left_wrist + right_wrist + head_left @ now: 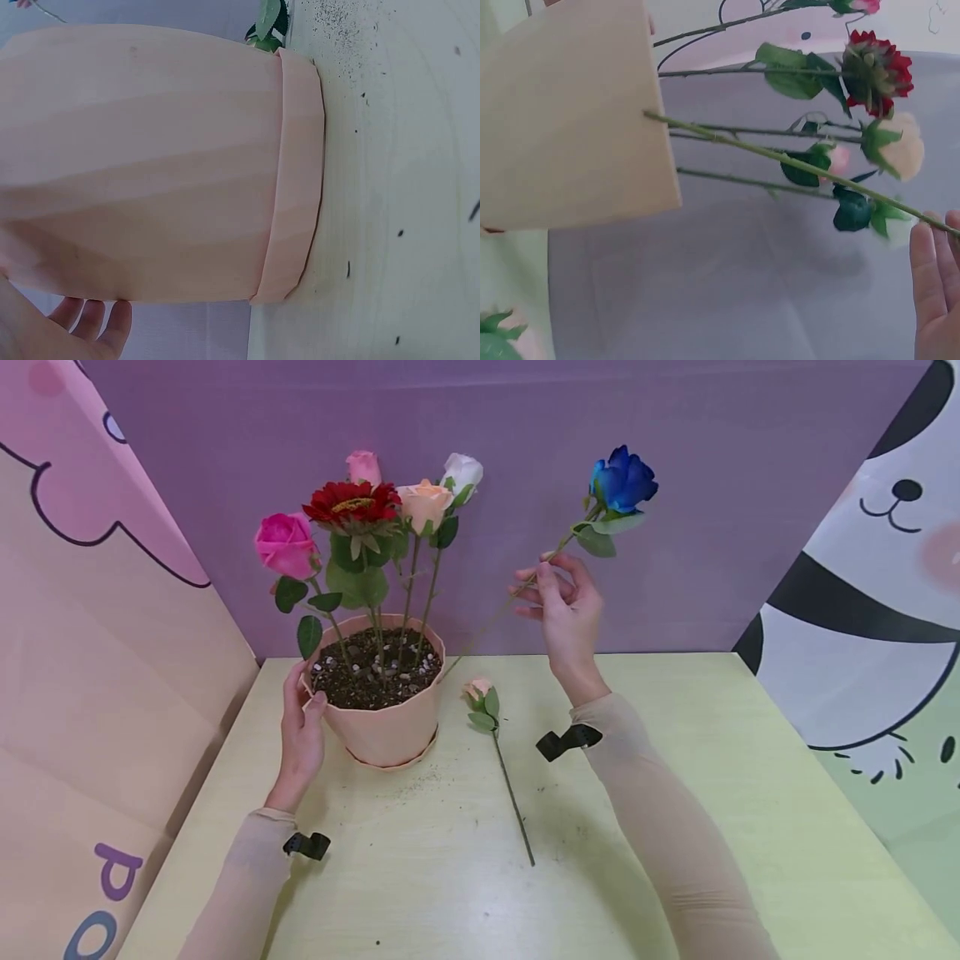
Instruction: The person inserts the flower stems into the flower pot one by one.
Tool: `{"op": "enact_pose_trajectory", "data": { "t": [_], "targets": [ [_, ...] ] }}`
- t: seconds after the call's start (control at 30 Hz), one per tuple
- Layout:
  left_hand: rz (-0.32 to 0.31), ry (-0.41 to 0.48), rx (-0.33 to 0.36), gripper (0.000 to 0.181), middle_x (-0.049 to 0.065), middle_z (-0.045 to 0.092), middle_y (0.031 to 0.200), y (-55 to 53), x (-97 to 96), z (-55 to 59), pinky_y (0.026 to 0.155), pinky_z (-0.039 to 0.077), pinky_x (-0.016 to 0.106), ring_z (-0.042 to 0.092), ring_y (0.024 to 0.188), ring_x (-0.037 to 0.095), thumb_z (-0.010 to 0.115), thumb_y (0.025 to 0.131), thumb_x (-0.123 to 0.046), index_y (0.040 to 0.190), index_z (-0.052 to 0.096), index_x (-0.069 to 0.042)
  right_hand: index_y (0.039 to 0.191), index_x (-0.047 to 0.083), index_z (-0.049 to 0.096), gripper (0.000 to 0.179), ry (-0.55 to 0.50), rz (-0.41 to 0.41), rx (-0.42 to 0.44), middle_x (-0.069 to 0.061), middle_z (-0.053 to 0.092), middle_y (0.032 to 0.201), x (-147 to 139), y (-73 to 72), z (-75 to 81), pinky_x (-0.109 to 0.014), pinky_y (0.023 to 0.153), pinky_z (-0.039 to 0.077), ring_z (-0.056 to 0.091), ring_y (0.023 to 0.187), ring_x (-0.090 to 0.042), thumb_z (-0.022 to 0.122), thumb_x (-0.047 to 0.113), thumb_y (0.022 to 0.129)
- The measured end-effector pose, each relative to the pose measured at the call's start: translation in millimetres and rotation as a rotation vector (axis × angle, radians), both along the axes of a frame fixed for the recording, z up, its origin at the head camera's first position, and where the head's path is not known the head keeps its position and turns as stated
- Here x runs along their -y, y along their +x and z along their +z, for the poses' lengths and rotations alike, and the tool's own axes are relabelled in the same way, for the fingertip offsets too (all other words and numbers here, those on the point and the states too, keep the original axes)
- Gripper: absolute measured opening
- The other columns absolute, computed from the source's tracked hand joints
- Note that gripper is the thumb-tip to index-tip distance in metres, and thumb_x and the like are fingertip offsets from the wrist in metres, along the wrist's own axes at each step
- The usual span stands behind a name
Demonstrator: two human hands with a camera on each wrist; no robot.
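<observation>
My left hand (302, 735) holds the left side of a pale pink flower pot (382, 735), thumb near the rim and fingers against the outer wall. Dark soil with white specks fills the pot. Standing in it are a hot pink rose (287, 546), a red flower (352, 505), a peach rose (425, 506), a white rose (463, 475) and a pink rose (363, 467). To the right, my right hand (572, 614) pinches the stem of a blue rose (625, 482). Its bloom points up and right; the stem's lower end (651, 115) overlaps the pot's outside in the right wrist view.
A small peach rose (480, 693) on a long stem lies on the pale table (420, 877), right of the pot. Scattered soil crumbs (420, 789) dot the tabletop. A purple backdrop (675, 593) rises behind, with cartoon-printed panels at both sides.
</observation>
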State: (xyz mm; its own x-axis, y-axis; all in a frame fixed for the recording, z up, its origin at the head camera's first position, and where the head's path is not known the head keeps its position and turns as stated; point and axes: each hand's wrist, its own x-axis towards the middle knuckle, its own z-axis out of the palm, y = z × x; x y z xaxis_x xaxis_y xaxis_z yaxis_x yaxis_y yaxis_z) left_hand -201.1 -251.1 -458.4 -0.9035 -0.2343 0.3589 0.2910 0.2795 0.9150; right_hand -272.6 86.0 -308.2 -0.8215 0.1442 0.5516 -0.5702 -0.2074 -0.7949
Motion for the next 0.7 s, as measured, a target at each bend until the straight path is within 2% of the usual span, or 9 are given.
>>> {"op": "enact_pose_trajectory", "data": {
  "t": [0.27,0.33,0.47,0.57,0.7],
  "targets": [
    [-0.012,0.0,0.001,0.056,0.017,0.037,0.167,-0.5,1.3,1.1,0.122,0.031,0.067,0.038,0.151,0.039,0.039,0.113,-0.028,0.167,0.026,-0.022,0.113,0.016,0.065,0.009,-0.042,0.016,-0.097,0.003,0.079,0.091,16,-0.5,14.7,-0.033,0.08,0.065,0.079,0.079,-0.013,0.058,0.012,0.109],
    [-0.009,-0.007,0.001,0.056,0.016,0.036,0.168,-0.5,1.4,1.9,0.122,0.031,0.067,0.037,0.151,0.038,0.039,0.113,-0.027,0.167,0.025,-0.022,0.113,0.015,0.065,0.01,-0.022,0.013,-0.115,0.004,0.079,0.091,22,-1.9,13.8,-0.032,0.081,0.065,0.078,0.079,-0.012,0.057,0.01,0.11],
    [-0.007,-0.006,0.006,0.057,0.015,0.036,0.169,-0.6,1.0,3.4,0.123,0.03,0.066,0.036,0.153,0.037,0.038,0.112,-0.026,0.167,0.025,-0.023,0.117,0.007,0.065,0.012,0.082,0.016,-0.106,0.007,0.078,0.091,34,-6.1,6.0,-0.03,0.08,0.064,0.078,0.08,-0.013,0.056,0.008,0.11],
    [-0.008,-0.001,0.014,0.057,0.014,0.035,0.17,-0.5,0.8,3.4,0.124,0.03,0.065,0.035,0.155,0.037,0.037,0.112,-0.024,0.168,0.025,-0.023,0.12,0.0,0.066,0.016,0.162,0.036,-0.079,-0.004,0.078,0.095,43,-8.7,-1.5,-0.031,0.078,0.064,0.078,0.08,-0.017,0.058,0.007,0.108],
    [-0.01,0.0,0.022,0.058,0.015,0.036,0.169,0.2,1.0,2.7,0.124,0.03,0.065,0.036,0.154,0.036,0.036,0.111,-0.023,0.168,0.024,-0.024,0.124,-0.003,0.067,0.021,0.267,0.044,-0.067,-0.021,0.075,0.105,53,-9.7,-9.3,-0.035,0.08,0.065,0.077,0.079,-0.017,0.065,0.006,0.104]
  ]
}}
